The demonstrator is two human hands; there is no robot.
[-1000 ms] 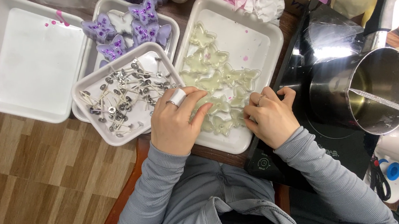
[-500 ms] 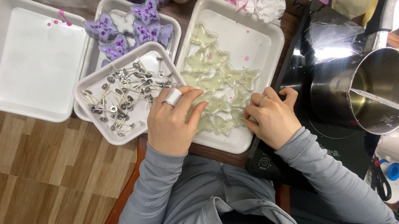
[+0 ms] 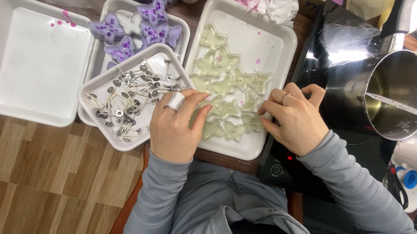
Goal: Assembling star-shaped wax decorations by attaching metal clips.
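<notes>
- Your left hand rests at the lower left edge of the long white rectangular tray in the centre of the frame, fingers together and curled down onto the pale yellow translucent butterfly-shaped wax pieces; whether it grips one you cannot tell.
- Your right hand lies at the lower right of the same tray, fingers bent and close together, tips on the butterfly pieces nearest it; a clamped hold cannot be confirmed.
- The butterfly pieces lie flat in a loose band whose long axis runs from the tray's upper left down to its lower edge, between your hands. Their wings point in mixed directions.
- The small white square tray, just left of your left hand, holds a loose heap of white wicks with round metal bases.
- The white tray behind it, in the upper centre, holds purple and white butterfly-shaped pieces.
- The large white square tray in the upper left carries a few pink marks.
- The steel pouring pot at the right stands on a black hob, a thin rod across its mouth.
- The trays sit on a dark brown tabletop; a wood-pattern plank floor fills the lower left.
</notes>
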